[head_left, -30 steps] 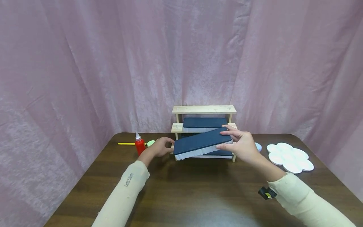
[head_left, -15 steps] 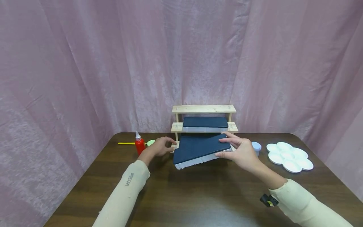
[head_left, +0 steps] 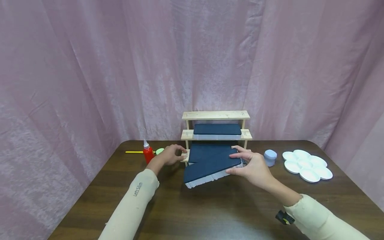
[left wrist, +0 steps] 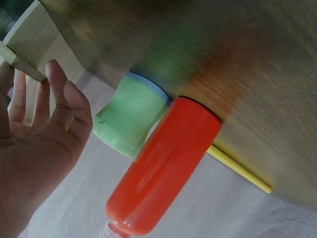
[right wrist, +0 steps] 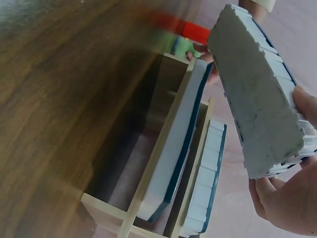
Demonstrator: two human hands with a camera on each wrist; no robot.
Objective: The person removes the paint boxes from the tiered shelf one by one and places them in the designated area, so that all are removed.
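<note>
A big pink curtain (head_left: pixel 222 60) hangs behind the back edge of the brown bench (head_left: pixel 210 206). A wooden shelf (head_left: pixel 216 115) with steps stands at the middle of the bench's back edge. Two arms in pale sleeves (head_left: pixel 129 203) reach in from the front edge.

The held block (head_left: pixel 210 168) has a dark blue top and white sides. It is up in the air, just in front of the shelf's low step. It is turned so that its left end comes nearer to the bench's front edge. Its bottom is white with gray smudges. The low block (head_left: pixel 202 151) sits on the low step, partly hidden by the held one. The middle block (head_left: pixel 217 130) sits one step up.

A white flower tray (head_left: pixel 306 165) lies near the back right corner of the bench. The right hand (head_left: pixel 253 166) holds the held block by its right end, thumb in front. The left hand (head_left: pixel 171 155) pinches the left end of the low step.

A red bottle (head_left: pixel 148 154) stands near the back left corner. A blue jar (head_left: pixel 270 158) stands between the right hand and the tray. A green jar (left wrist: pixel 131 114) stands just beside the bottle. A thin yellow stick (left wrist: pixel 240 168) lies behind the bottle.
</note>
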